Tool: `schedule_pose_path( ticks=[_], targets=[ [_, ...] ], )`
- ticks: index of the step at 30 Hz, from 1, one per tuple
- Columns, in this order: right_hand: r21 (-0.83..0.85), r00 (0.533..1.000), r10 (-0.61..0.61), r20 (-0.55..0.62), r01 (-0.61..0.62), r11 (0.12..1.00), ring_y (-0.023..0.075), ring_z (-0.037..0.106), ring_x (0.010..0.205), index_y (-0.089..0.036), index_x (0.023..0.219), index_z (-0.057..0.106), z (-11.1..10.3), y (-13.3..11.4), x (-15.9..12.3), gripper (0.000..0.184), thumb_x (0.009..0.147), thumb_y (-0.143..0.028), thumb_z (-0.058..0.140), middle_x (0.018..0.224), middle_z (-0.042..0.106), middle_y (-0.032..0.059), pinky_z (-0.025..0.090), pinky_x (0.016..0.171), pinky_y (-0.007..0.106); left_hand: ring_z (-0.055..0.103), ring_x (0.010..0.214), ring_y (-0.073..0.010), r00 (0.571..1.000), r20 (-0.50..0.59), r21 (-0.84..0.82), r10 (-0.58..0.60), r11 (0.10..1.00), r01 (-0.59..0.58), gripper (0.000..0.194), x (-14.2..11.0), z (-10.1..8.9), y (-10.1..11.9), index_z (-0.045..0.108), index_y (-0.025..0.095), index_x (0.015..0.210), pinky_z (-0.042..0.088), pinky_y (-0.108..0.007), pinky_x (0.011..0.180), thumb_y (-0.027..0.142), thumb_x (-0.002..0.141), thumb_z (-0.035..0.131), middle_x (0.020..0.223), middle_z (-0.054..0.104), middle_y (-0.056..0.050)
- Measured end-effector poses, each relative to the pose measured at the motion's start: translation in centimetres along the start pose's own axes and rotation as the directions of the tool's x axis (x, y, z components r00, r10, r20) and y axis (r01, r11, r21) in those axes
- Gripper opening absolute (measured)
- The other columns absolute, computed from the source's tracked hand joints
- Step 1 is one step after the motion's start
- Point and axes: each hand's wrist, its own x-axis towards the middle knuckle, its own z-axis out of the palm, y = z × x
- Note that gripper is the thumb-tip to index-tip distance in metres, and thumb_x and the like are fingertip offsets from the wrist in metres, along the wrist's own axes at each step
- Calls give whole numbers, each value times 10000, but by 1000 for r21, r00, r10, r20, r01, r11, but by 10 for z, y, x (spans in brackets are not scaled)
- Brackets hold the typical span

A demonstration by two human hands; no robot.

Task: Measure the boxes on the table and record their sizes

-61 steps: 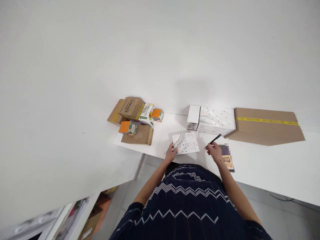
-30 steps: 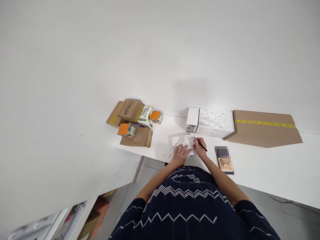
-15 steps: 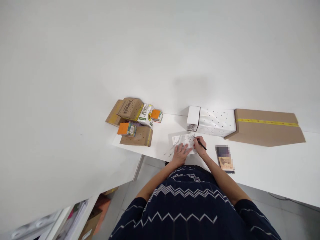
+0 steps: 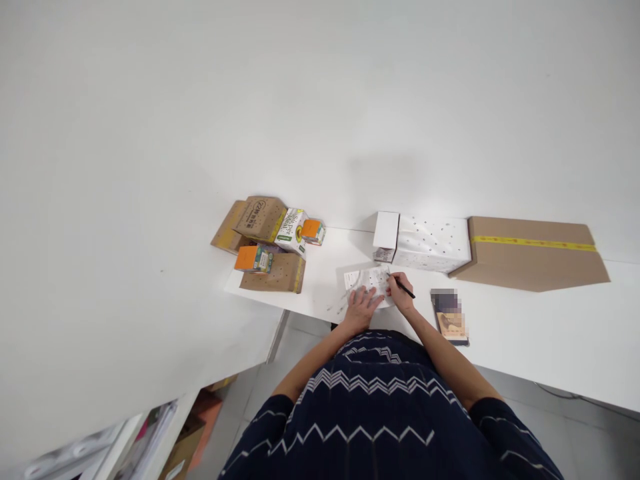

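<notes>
A printed paper sheet (image 4: 364, 279) lies on the white table (image 4: 525, 327) in front of me. My left hand (image 4: 361, 309) rests flat on its near edge, fingers spread. My right hand (image 4: 401, 293) grips a black pen (image 4: 403, 288) with its tip on the sheet's right side. A small book or card (image 4: 450, 319) lies just right of my right hand.
A white dotted box (image 4: 433, 243) and a small white box (image 4: 386, 236) stand behind the sheet. A long cardboard box (image 4: 534, 252) with yellow tape lies at the right. Several cardboard and orange cartons (image 4: 270, 243) are piled at the left table end. Shelves (image 4: 145, 433) show lower left.
Two seconds ago my right hand held the pen off to the right, away from the sheet; it has since moved left onto the paper. My left hand slid further onto the sheet.
</notes>
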Motion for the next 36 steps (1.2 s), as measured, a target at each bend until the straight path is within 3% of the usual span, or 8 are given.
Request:
schedule_pose_path(
  ticks=[6, 10, 14, 18, 24, 29, 33, 36],
  targets=[
    [98, 992, -7, -129, 20, 995, 128, 561, 520, -203, 1020, 488, -11, 6, -1, 337, 829, -471, 415, 804, 630, 24, 473, 508, 254, 197, 1386, -359, 999, -21, -3, 33, 999, -33, 646, 0, -1, -1, 314, 300, 1444, 92, -576, 1095, 226, 824, 484, 1526, 267, -63],
    [-201, 986, -122, -113, 98, 975, 168, 602, 683, -174, 1121, 501, -35, 26, 5, 355, 898, -398, 342, 949, 622, 82, 496, 646, 299, 196, 1384, -354, 999, -20, 61, 39, 997, -38, 643, -1, 0, -2, 306, 299, 1446, 124, -573, 1091, 250, 830, 483, 1529, 262, -56],
    [-699, 979, -167, 114, 199, 687, 255, 564, 941, -123, 1187, 535, -55, 42, 5, 362, 876, -163, 354, 1130, 559, 171, 445, 811, 370, 209, 1380, -339, 999, -19, 130, 44, 991, -41, 620, -1, 2, -3, 293, 309, 1449, 149, -560, 1091, 274, 853, 458, 1530, 262, -39],
    [-882, 972, -79, 220, 233, 410, 294, 520, 1007, -134, 1279, 498, -56, 41, 1, 474, 841, -55, 332, 1200, 506, 194, 427, 811, 394, 201, 1382, -332, 998, -29, 141, 48, 989, -43, 604, -1, 2, -3, 286, 312, 1451, 147, -553, 1091, 281, 866, 434, 1529, 266, -32],
    [-887, 971, -35, 237, 231, 400, 306, 508, 1018, -149, 1363, 424, -54, 35, 2, 566, 807, -57, 363, 1254, 481, 198, 422, 822, 417, 198, 1384, -336, 999, -20, 131, 48, 990, -45, 623, -1, 1, -4, 286, 314, 1451, 149, -551, 1086, 286, 850, 448, 1531, 262, -27],
    [-887, 995, -96, -28, 20, 460, 330, 473, 1083, -98, 1371, 381, -80, 40, -15, 523, 863, -221, 399, 1216, 495, 212, 379, 882, 446, 190, 1390, -329, 999, -7, 133, 46, 990, -45, 623, -1, 1, -4, 286, 313, 1452, 136, -539, 1093, 270, 850, 443, 1535, 251, -26],
    [-816, 927, -5, -375, -328, 475, 392, 430, 1121, -110, 1346, 367, -105, 54, -39, 717, 784, -522, 537, 1254, 448, 232, 376, 859, 512, 195, 1387, -336, 999, -7, 135, 47, 990, -45, 637, -1, 1, -4, 280, 307, 1455, 136, -545, 1091, 286, 843, 454, 1535, 248, -33],
    [-769, 904, 104, -415, -409, 490, 398, 436, 1115, -107, 1306, 398, -114, 67, -51, 762, 742, -598, 545, 1252, 450, 231, 391, 852, 516, 197, 1383, -346, 999, -2, 130, 53, 990, -53, 647, 0, 1, -4, 275, 298, 1458, 137, -557, 1087, 290, 837, 456, 1535, 249, -39]
  ],
)
